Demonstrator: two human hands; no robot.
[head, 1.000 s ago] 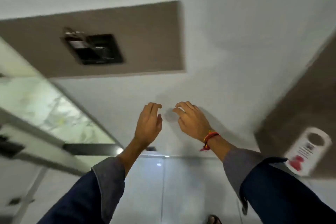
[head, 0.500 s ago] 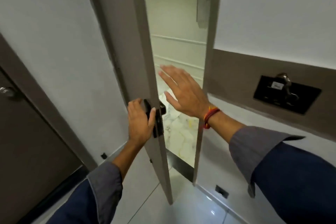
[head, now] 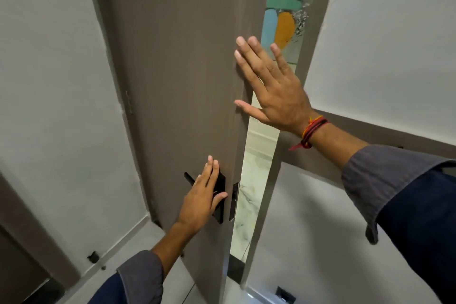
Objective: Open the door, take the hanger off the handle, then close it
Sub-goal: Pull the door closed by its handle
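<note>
The grey-brown door [head: 182,61] stands a narrow gap away from its frame [head: 274,180]. My left hand [head: 201,195] lies flat with fingers straight over the black handle [head: 219,195] and its lever, not wrapped around it. My right hand [head: 274,89] is spread flat, fingertips on the door's face near its free edge, palm over the gap. No hanger shows in this view.
White walls flank the doorway. A brown wall band [head: 370,136] runs at the right. Through the gap I see marble floor [head: 249,200] and a colourful picture [head: 281,24]. Another dark door [head: 14,254] is at the lower left. A small black doorstop [head: 93,257] sits by the skirting.
The door has swung toward its frame, narrowing the gap. My left hand went from gripping the handle to lying flat on it; my right hand moved onto the door's face.
</note>
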